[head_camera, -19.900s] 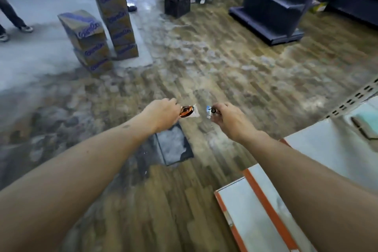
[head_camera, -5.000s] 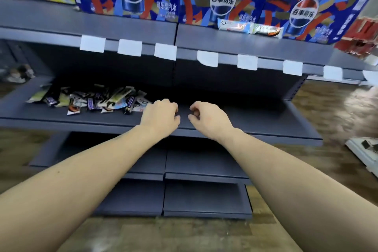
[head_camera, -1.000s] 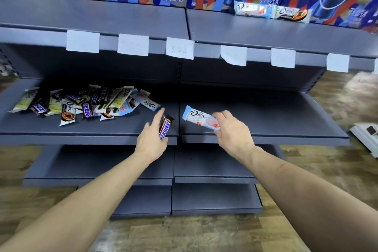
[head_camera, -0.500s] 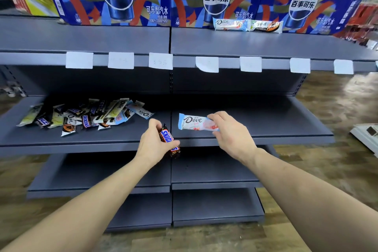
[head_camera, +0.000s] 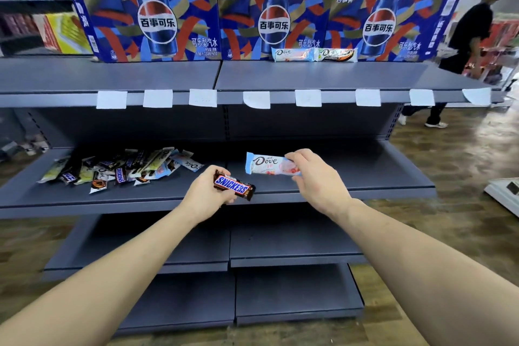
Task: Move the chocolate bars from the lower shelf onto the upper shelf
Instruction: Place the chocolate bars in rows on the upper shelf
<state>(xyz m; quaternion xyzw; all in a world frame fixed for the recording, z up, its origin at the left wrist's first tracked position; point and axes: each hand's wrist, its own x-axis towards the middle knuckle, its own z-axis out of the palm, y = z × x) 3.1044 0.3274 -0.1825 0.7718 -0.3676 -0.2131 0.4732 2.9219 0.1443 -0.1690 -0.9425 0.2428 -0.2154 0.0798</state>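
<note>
Snickers bar [head_camera: 234, 188] and Dove bar [head_camera: 266, 167] both lengthwise left-right

Bright, even light; deep shadow under shelves; wide-angle bending at edges; blurred periphery, centre sharp.

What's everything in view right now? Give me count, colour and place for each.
Pepsi cartons: three, blue, back of upper shelf.
Dove bars: two, pale, upper shelf, against the cartons.
Loose bars: a pile, mixed colours, lower shelf, left.
Price tags: eight, white, upper shelf edge.
Bystander: one, black shirt, far right.
Left hand: holds brown Snickers bar.
Right hand: pinches pale Dove bar.
</note>
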